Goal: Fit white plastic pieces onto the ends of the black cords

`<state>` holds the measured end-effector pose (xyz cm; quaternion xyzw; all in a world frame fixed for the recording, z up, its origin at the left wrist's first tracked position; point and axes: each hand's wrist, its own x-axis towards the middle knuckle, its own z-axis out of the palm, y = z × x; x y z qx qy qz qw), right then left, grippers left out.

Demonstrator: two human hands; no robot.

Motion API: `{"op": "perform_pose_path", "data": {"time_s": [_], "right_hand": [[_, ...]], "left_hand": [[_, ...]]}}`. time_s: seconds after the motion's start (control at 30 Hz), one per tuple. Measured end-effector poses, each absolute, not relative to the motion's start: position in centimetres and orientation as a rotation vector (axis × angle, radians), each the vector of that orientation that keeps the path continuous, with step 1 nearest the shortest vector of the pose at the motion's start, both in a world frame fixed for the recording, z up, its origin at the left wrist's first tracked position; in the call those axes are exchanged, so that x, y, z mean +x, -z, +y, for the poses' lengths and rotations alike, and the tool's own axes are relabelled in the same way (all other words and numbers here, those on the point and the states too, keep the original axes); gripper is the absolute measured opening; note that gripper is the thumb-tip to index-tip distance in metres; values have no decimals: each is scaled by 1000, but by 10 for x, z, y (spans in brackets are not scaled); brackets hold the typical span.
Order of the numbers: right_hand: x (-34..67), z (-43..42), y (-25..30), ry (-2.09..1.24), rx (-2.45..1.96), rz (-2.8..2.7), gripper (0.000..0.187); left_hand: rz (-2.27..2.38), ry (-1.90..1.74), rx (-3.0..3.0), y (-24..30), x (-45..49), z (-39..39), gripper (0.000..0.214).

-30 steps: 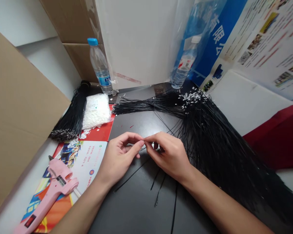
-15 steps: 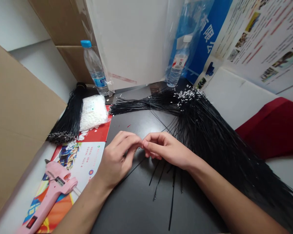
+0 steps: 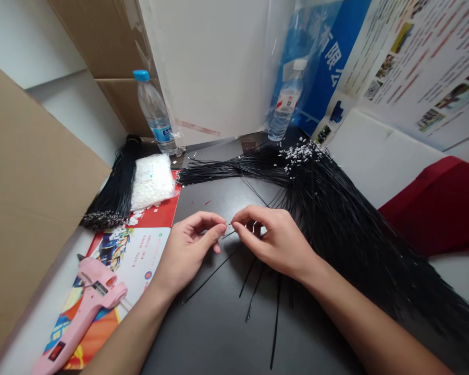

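Note:
Over the middle of the dark table, my two hands face each other, fingertips a small gap apart. My right hand (image 3: 275, 239) is closed in a pinch on a thin black wire (image 3: 230, 225), whose short end shows in the gap. Thumb and forefinger of my left hand (image 3: 189, 250) are pressed together on something too small to make out. Several loose black wires lie under and in front of the hands. Right of my right hand spreads a large heap of black wires (image 3: 336, 224), with small white connectors (image 3: 303, 152) at its far end.
At left are a pink glue gun (image 3: 96, 291), a bag of small white pieces (image 3: 153, 182) and a tied black wire bundle (image 3: 111, 190). Two water bottles (image 3: 154, 112) stand at the back. A cardboard flap (image 3: 35, 192) borders the left; red cloth (image 3: 441, 203) lies at right.
My fingertips have drawn slightly apart, and a bit of black wire now shows between them. My left hand has turned so its thumb is uppermost. The camera view has shifted a little.

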<state>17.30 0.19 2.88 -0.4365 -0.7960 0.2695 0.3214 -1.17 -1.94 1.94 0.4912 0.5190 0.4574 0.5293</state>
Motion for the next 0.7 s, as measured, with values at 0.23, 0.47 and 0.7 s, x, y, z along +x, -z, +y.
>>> {"op": "perform_pose_path", "data": {"time_s": [0.23, 0.47, 0.7], "right_hand": [[173, -1, -25, -46, -992, -2234, 19], [166, -6, -31, -611, -1070, -1991, 11], [164, -6, -32, -849, -1062, -1872, 10]], "left_hand": [[1145, -1069, 931, -14, -16, -18, 28], [1083, -1073, 745, -16, -16, -19, 31], [1005, -1050, 635, -17, -16, -19, 31]]}}
